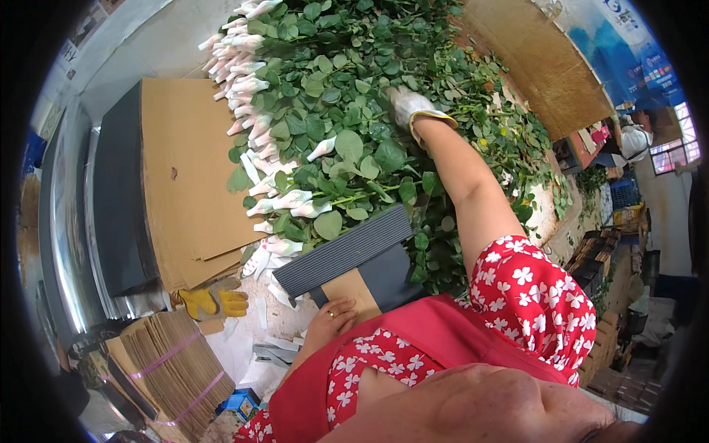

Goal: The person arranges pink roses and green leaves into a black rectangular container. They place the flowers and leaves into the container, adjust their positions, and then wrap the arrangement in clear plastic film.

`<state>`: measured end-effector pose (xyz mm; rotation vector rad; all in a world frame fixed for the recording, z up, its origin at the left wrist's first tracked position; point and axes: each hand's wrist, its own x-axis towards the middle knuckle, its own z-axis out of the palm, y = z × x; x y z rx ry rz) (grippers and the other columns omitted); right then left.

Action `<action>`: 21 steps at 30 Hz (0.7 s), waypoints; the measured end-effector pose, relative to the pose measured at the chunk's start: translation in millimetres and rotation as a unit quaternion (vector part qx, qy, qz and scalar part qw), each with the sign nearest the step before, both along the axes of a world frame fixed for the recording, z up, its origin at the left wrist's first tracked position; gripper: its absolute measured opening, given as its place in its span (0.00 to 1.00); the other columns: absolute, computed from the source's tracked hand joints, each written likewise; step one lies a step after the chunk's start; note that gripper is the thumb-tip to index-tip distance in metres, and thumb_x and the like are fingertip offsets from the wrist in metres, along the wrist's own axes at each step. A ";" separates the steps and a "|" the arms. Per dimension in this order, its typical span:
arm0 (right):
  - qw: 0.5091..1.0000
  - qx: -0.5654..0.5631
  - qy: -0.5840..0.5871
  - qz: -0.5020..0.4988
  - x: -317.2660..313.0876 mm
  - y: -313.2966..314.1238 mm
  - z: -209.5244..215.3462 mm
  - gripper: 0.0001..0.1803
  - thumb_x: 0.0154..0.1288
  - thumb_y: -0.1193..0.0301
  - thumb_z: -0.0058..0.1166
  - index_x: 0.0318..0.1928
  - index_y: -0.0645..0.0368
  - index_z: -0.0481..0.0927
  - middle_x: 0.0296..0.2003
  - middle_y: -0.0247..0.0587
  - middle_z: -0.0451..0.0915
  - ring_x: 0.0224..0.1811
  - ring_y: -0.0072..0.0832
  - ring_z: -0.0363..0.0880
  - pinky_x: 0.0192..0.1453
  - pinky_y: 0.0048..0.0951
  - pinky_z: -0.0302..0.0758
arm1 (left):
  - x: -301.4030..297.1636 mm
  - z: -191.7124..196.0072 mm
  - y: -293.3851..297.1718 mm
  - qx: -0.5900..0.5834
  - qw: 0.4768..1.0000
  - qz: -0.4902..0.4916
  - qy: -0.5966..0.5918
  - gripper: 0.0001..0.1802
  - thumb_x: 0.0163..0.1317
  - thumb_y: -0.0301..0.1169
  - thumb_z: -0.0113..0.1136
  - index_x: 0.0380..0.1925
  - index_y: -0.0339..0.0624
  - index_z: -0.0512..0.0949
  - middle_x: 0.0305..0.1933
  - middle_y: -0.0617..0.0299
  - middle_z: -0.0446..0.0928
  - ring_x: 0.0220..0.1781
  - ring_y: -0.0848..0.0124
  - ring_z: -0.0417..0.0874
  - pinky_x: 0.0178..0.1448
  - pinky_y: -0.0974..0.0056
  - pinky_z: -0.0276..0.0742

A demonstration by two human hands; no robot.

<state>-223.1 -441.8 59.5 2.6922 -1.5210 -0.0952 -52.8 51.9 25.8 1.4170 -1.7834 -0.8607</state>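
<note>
My left hand (337, 322), bare and with a ring, is at the near edge of a dark ribbed corrugated board (346, 251). Its fingers lie over the tan cardboard strip (352, 292) across that board, while the thumb is hidden. Farther off, my right hand (410, 108) wears a whitish glove with a yellow cuff. It reaches into the leaves of a large pile of roses (325, 122); its fingers are blurred and partly covered by foliage. The rose heads (247, 85) are wrapped in white netted sleeves and point left, their leafy stems running right.
Flat brown cardboard sheets (199, 170) stand at the left beside a shiny metal cylinder (66, 221). Below them are a yellow glove (214, 301) and a strapped stack of cardboard (171, 369). A grey stapler-like tool (275, 353) lies near my left forearm. A cardboard panel (543, 63) borders the roses.
</note>
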 end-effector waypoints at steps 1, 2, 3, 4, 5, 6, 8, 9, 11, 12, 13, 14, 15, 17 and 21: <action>0.998 0.064 0.025 0.008 11.5 -3.2 23.5 0.23 0.63 0.76 0.51 0.60 0.55 0.72 0.57 0.52 0.76 0.57 0.47 0.79 0.61 0.41 0.77 | 1.1 -2.1 0.6 -0.004 1.000 0.004 0.001 0.11 0.52 0.21 0.67 0.38 0.41 0.83 0.51 0.57 0.82 0.58 0.57 0.80 0.61 0.58 0.78; 0.997 0.028 0.067 0.003 6.5 -8.7 36.0 0.22 0.63 0.79 0.49 0.59 0.56 0.74 0.54 0.53 0.78 0.55 0.45 0.80 0.60 0.40 0.78 | 1.1 -1.0 1.9 -0.010 1.000 -0.006 0.005 0.12 0.52 0.21 0.67 0.38 0.41 0.83 0.51 0.57 0.82 0.58 0.57 0.80 0.61 0.58 0.78; 0.995 0.005 0.026 0.095 11.6 3.8 77.2 0.18 0.64 0.79 0.48 0.54 0.58 0.77 0.50 0.53 0.80 0.51 0.44 0.82 0.56 0.38 0.81 | 0.7 -3.0 4.0 -0.019 1.000 0.004 0.002 0.12 0.51 0.21 0.68 0.38 0.41 0.83 0.50 0.57 0.83 0.57 0.56 0.80 0.61 0.58 0.77; 0.998 -0.020 0.028 0.053 4.0 9.6 109.7 0.16 0.64 0.78 0.48 0.52 0.58 0.79 0.49 0.51 0.80 0.46 0.41 0.83 0.50 0.37 0.83 | 2.2 -5.0 0.0 -0.032 0.999 0.000 0.017 0.13 0.52 0.21 0.68 0.39 0.41 0.83 0.51 0.57 0.83 0.57 0.56 0.80 0.61 0.57 0.77; 0.997 -0.030 0.027 0.066 13.9 54.5 179.0 0.16 0.65 0.76 0.49 0.53 0.58 0.79 0.45 0.50 0.81 0.42 0.40 0.83 0.46 0.37 0.84 | 3.9 -6.2 0.3 -0.039 0.999 0.008 0.031 0.13 0.52 0.20 0.67 0.39 0.41 0.83 0.51 0.58 0.83 0.57 0.56 0.80 0.61 0.57 0.77; 0.980 -0.140 -0.056 0.133 -14.6 71.3 202.4 0.15 0.65 0.75 0.50 0.52 0.58 0.79 0.42 0.49 0.81 0.42 0.39 0.83 0.46 0.39 0.82 | 4.2 -7.2 -1.9 -0.051 0.998 0.002 0.047 0.13 0.52 0.20 0.67 0.39 0.40 0.83 0.51 0.58 0.83 0.57 0.56 0.80 0.61 0.57 0.77; 0.952 -0.227 -0.077 0.189 -35.2 132.6 259.3 0.14 0.64 0.73 0.51 0.50 0.58 0.79 0.41 0.49 0.81 0.41 0.39 0.83 0.44 0.40 0.80 | 4.5 -9.9 -0.3 -0.013 0.998 0.017 0.051 0.12 0.57 0.24 0.64 0.42 0.39 0.83 0.51 0.57 0.82 0.58 0.55 0.79 0.62 0.56 0.74; 0.947 -0.210 -0.074 0.233 -54.2 168.9 280.6 0.14 0.62 0.72 0.53 0.49 0.57 0.79 0.41 0.47 0.81 0.41 0.39 0.83 0.44 0.39 0.80 | 10.0 -12.0 -5.7 -0.006 0.998 0.001 0.059 0.11 0.60 0.27 0.63 0.43 0.39 0.82 0.51 0.57 0.82 0.58 0.56 0.79 0.63 0.56 0.73; 0.920 -0.066 -0.178 0.342 -92.4 200.7 267.3 0.14 0.59 0.69 0.56 0.46 0.54 0.79 0.40 0.45 0.80 0.39 0.40 0.82 0.42 0.38 0.79 | 18.5 -9.9 -4.5 0.105 0.976 0.042 0.184 0.16 0.68 0.38 0.57 0.47 0.37 0.81 0.52 0.57 0.82 0.59 0.59 0.78 0.66 0.56 0.71; 0.925 0.018 -0.148 0.350 -99.3 218.1 243.6 0.13 0.57 0.67 0.57 0.44 0.53 0.80 0.39 0.44 0.81 0.39 0.39 0.82 0.41 0.38 0.80 | 20.2 -8.4 -3.8 0.202 0.927 0.084 0.306 0.24 0.72 0.47 0.52 0.49 0.35 0.80 0.53 0.57 0.82 0.60 0.61 0.78 0.67 0.57 0.69; 0.923 0.100 -0.114 0.353 -103.7 236.6 221.6 0.13 0.56 0.65 0.59 0.42 0.53 0.80 0.37 0.43 0.81 0.38 0.39 0.82 0.40 0.37 0.80 | 26.9 -43.2 0.7 0.154 0.868 0.094 0.463 0.37 0.74 0.58 0.39 0.53 0.30 0.77 0.54 0.55 0.80 0.62 0.65 0.76 0.68 0.59 0.68; 0.944 0.141 0.041 0.297 -100.6 262.4 200.8 0.13 0.55 0.64 0.60 0.40 0.52 0.79 0.36 0.42 0.81 0.38 0.38 0.82 0.39 0.37 0.80 | 28.1 -33.4 -5.8 0.173 0.848 0.071 0.496 0.36 0.73 0.56 0.41 0.54 0.30 0.77 0.54 0.54 0.80 0.63 0.65 0.75 0.68 0.60 0.68; 0.940 0.177 0.037 0.291 -117.1 275.5 139.3 0.12 0.54 0.63 0.60 0.37 0.53 0.79 0.34 0.43 0.81 0.37 0.39 0.82 0.37 0.37 0.81 | 28.9 -18.7 -12.4 0.190 0.826 0.047 0.529 0.34 0.73 0.54 0.44 0.55 0.30 0.76 0.54 0.53 0.80 0.63 0.65 0.75 0.68 0.60 0.68; 0.929 0.278 0.100 0.221 -143.6 301.6 37.1 0.14 0.52 0.64 0.61 0.39 0.54 0.78 0.35 0.44 0.82 0.35 0.41 0.83 0.39 0.37 0.82 | 34.9 4.8 -26.1 0.251 0.934 -0.060 0.247 0.22 0.63 0.40 0.62 0.52 0.38 0.81 0.54 0.55 0.81 0.63 0.61 0.76 0.66 0.58 0.71; 0.932 0.257 0.032 0.255 -139.6 292.7 55.6 0.15 0.49 0.69 0.60 0.41 0.53 0.79 0.35 0.45 0.82 0.39 0.44 0.84 0.38 0.41 0.81 | 15.4 27.6 -10.1 0.160 0.984 -0.060 0.053 0.22 0.52 0.28 0.69 0.50 0.41 0.82 0.54 0.53 0.81 0.61 0.57 0.76 0.65 0.58 0.71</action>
